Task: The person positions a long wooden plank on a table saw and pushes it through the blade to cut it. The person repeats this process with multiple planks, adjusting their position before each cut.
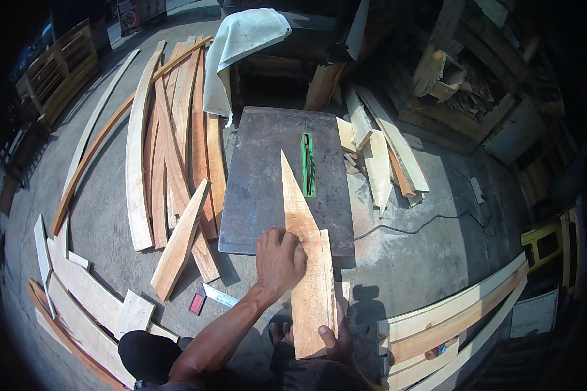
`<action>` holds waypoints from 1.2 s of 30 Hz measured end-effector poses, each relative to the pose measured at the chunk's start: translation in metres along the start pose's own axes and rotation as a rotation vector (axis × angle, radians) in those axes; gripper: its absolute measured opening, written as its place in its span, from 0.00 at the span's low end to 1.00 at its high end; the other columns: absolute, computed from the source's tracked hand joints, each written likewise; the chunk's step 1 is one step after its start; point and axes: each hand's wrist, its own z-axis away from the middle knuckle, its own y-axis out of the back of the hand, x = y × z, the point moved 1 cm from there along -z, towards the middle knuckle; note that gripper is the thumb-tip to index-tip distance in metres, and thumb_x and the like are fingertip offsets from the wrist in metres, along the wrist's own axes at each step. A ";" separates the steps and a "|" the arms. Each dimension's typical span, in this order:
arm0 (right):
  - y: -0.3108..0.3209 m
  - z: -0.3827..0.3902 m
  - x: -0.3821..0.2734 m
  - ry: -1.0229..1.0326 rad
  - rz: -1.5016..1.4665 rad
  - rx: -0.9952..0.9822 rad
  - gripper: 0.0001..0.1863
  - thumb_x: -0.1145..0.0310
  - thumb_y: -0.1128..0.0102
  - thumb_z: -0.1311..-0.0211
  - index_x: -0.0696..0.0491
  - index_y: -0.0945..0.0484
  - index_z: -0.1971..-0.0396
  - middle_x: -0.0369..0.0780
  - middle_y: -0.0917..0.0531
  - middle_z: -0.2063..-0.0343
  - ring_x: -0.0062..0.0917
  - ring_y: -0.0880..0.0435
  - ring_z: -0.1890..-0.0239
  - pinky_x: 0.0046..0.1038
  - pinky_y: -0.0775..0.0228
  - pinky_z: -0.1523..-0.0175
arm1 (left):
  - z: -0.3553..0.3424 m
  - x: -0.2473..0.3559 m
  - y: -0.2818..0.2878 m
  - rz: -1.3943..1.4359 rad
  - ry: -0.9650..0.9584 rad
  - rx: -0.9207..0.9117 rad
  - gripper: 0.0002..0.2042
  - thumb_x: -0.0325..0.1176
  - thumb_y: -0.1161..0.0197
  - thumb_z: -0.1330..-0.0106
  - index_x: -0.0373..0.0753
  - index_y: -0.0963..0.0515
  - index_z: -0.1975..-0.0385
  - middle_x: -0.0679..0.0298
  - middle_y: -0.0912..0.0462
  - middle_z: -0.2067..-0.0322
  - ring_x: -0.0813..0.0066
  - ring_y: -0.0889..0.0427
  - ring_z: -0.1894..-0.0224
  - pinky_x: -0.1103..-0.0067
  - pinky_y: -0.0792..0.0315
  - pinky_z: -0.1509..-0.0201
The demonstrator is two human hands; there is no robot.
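Note:
A pale wooden board (310, 287) with a long tapered point lies partly over the dark saw table (261, 156), its wide end toward me. A narrow strip along its right side ends lower, at a small step; I cannot tell whether that is a second piece. My left hand (280, 259) is closed at the board's left edge, knuckles up, its fingertips hidden. Around the near end, my right hand (338, 339) grips the board, thumb on top. Left of the point's right slope, a green-rimmed slot (308, 165) is set in the tabletop.
Long planks (176, 143) lie on the concrete at left, with a tapered offcut (182, 241) across them. A try square (209, 296) rests near my left forearm. Offcuts (378, 163) and a cable (430, 218) are at right. More boards (450, 326) lie near right; a white cloth (248, 36) hangs behind.

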 end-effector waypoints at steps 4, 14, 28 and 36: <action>-0.005 -0.004 -0.015 -0.082 -0.012 0.001 0.37 0.71 0.46 0.32 0.64 0.45 0.25 0.51 0.27 0.34 0.36 0.27 0.33 0.35 0.38 0.28 | 0.000 -0.003 0.000 0.019 0.019 0.031 0.10 0.29 0.36 0.38 0.34 0.24 0.59 0.50 0.25 0.58 0.50 0.27 0.52 0.57 0.35 0.44; -0.016 -0.008 -0.027 -0.148 0.000 0.050 0.37 0.73 0.46 0.32 0.64 0.45 0.25 0.51 0.27 0.34 0.35 0.27 0.33 0.34 0.37 0.28 | -0.003 -0.011 -0.002 0.013 0.026 0.025 0.10 0.30 0.37 0.37 0.34 0.23 0.58 0.50 0.24 0.56 0.51 0.26 0.51 0.58 0.35 0.44; -0.015 -0.004 0.040 0.334 0.535 0.012 0.38 0.62 0.27 0.38 0.53 0.33 0.31 0.54 0.15 0.52 0.47 0.11 0.56 0.43 0.18 0.51 | -0.022 -0.016 0.029 0.987 0.846 0.081 0.28 0.58 0.56 0.20 0.36 0.31 0.41 0.57 0.22 0.55 0.65 0.23 0.56 0.64 0.27 0.49; -0.014 -0.009 0.040 0.604 0.752 0.025 0.37 0.66 0.22 0.49 0.51 0.26 0.37 0.50 0.19 0.45 0.46 0.16 0.51 0.44 0.18 0.53 | -0.028 -0.045 0.044 2.122 0.368 -0.293 0.25 0.61 0.54 0.24 0.44 0.28 0.71 0.63 0.25 0.80 0.70 0.31 0.74 0.74 0.32 0.64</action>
